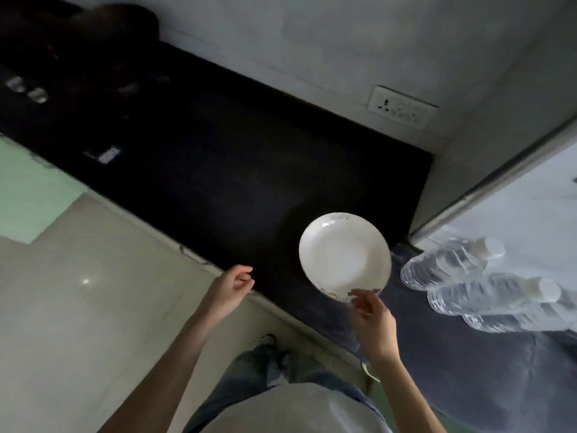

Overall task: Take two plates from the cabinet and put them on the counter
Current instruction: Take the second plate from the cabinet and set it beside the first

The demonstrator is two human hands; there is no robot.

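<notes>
1. Plate (pixel 343 254): white, on the dark counter (pixel 218 170) near its front edge, right of centre.
2. Left hand (pixel 231 289): empty, fingers loosely curled, at the counter edge, apart from the plate.
3. Right hand (pixel 371 323): fingertips (pixel 359 296) at the plate's near rim; pinch or mere touch, cannot tell.
4. Far right: 2 clear water bottles (pixel 452 264) lying near the plate.
</notes>
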